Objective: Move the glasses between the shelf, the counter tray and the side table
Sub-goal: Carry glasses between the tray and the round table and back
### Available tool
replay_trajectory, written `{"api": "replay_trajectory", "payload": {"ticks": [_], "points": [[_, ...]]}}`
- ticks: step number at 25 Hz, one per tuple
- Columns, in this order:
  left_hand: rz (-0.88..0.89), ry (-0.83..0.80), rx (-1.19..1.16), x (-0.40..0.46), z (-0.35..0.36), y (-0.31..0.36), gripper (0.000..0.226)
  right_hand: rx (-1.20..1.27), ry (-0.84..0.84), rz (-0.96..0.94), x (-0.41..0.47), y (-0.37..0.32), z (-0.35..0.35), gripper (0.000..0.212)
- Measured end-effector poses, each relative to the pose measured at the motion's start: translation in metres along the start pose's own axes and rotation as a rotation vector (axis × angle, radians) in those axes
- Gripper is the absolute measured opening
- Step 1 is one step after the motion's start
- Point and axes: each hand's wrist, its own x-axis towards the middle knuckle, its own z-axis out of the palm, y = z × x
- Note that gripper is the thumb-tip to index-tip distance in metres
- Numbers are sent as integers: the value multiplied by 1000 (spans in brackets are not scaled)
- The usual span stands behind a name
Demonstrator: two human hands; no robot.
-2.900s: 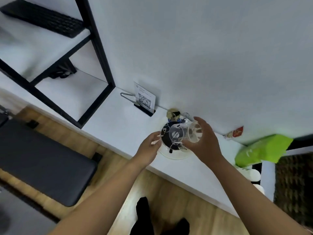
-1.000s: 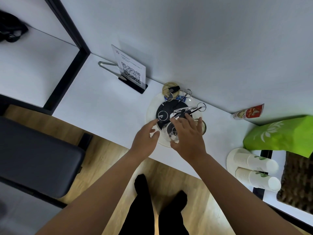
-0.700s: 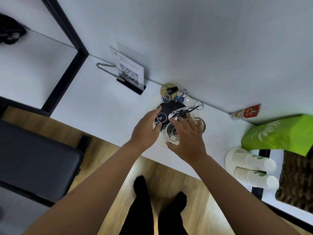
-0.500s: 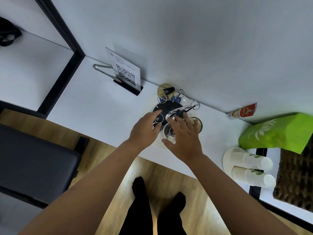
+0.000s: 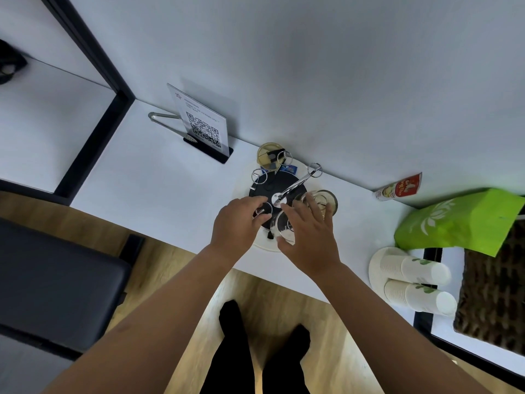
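Glasses (image 5: 284, 227), clear and upturned, sit on the round tray (image 5: 265, 245); both hands (image 5: 308, 237) hover spread, holding nothing.

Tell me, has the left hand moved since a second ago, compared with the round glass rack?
Yes. The left hand has come in toward the glass rack on the counter: earlier it was short of the black base, now its fingertips lie over that base's near-left edge.
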Motion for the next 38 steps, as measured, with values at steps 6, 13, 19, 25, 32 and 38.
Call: {"api": "replay_trajectory", "payload": {"ticks": [6,13,19,25,32,38], "points": [[-8,6,-25,-8,7,3,45,1,-17,-41,0,13,-2,77],[-37,3,-60,-10,14,0,45,20,10,-52,-6,28,-2,84],[-24,3,-65,-12,17,1,46,71,30,-55,-16,36,0,81],[-47,-27,-113,-17,20,0,50,65,40,-43,-23,42,3,84],[-41,-93,-173,-21,17,2,56,74,57,-21,-25,42,1,82],[-66,-185,-221,-35,10,-3,69,124,65,32,-40,49,-10,80]]}}
